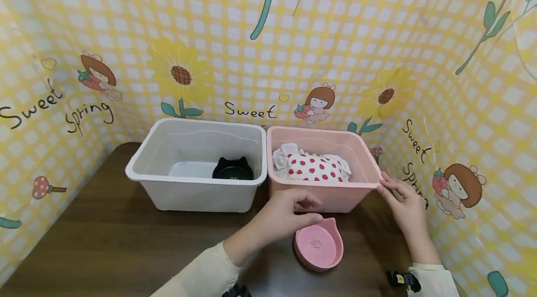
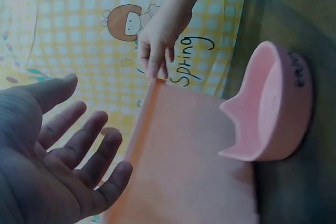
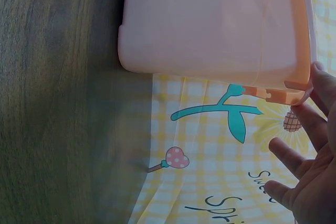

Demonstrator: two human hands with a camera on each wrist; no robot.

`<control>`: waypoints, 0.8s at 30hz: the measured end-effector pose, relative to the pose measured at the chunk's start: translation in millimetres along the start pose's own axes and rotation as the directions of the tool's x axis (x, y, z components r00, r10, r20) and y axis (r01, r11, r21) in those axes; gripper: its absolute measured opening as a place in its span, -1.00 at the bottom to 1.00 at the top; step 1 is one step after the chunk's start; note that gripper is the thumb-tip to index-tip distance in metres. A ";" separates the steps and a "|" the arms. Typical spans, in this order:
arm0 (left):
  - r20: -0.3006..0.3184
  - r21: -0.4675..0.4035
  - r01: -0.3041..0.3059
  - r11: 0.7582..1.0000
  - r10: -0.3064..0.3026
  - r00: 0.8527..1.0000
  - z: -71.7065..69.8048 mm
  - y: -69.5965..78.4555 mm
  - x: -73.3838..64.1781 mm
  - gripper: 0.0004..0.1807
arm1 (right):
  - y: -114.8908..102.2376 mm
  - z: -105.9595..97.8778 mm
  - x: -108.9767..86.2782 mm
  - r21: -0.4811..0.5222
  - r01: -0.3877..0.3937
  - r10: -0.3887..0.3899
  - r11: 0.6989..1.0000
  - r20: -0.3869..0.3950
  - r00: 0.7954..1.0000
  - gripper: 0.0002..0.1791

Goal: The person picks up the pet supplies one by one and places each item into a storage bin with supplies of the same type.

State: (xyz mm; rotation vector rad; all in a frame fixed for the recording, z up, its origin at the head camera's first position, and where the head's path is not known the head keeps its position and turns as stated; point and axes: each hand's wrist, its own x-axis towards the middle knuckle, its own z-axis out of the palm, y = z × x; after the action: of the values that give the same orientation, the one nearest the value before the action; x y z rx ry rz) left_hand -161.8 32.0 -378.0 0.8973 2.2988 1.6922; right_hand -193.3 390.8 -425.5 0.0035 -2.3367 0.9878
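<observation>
My right hand (image 1: pixel 404 206) pinches the front right corner of the pink plastic bin (image 1: pixel 323 196). In the right wrist view, the thumb and index finger (image 3: pixel 310 124) meet at the bin's rim, while the other fingers stay off it. Between the bin's front wall and the pink cat-eared bowl (image 1: pixel 319 248) hovers my left hand (image 1: pixel 283 215), fingers loosely bent around nothing. That bowl stands upright on the table, with a paw print inside. A white cloth item with red strawberries and ruffled ends (image 1: pixel 316 168) lies in the pink bin.
Left of the pink bin, side by side, is a white bin (image 1: pixel 201 196) holding a black cat-eared bowl (image 1: pixel 232 169). Both rest on a dark wooden table (image 1: pixel 105 241). Yellow checked cloth (image 1: pixel 235 68) rises behind and along both sides.
</observation>
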 end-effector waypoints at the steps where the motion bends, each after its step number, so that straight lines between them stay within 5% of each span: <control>1: -0.014 0.002 0.011 1.000 -0.011 1.000 1.6 -4.2 -1.5 -0.78 | 0.0 0.2 1.0 -0.001 0.004 -0.004 1.000 -0.003 1.000 -0.75; 8: -0.093 0.072 0.114 0.991 -0.107 0.990 14.6 -42.9 -11.5 -0.84 | -1.8 0.5 3.3 0.009 0.024 -0.024 1.000 -0.006 1.000 -0.76; 14: -0.179 0.153 0.152 0.976 -0.124 0.976 23.7 -75.3 -16.0 -0.76 | -1.3 1.7 0.4 0.035 0.027 -0.027 0.999 -0.008 1.000 -0.76; 24: -0.190 0.163 0.228 0.960 -0.197 0.962 40.9 -105.3 -5.2 -0.56 | 2.2 1.4 -1.6 0.023 0.017 -0.017 1.000 -0.009 1.000 -0.75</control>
State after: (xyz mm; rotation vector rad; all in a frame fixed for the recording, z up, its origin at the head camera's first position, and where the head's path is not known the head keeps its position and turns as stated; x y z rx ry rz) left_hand -178.4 43.2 -489.3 0.5226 2.5914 1.5412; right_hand -193.2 391.2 -428.5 0.0277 -2.3137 1.0048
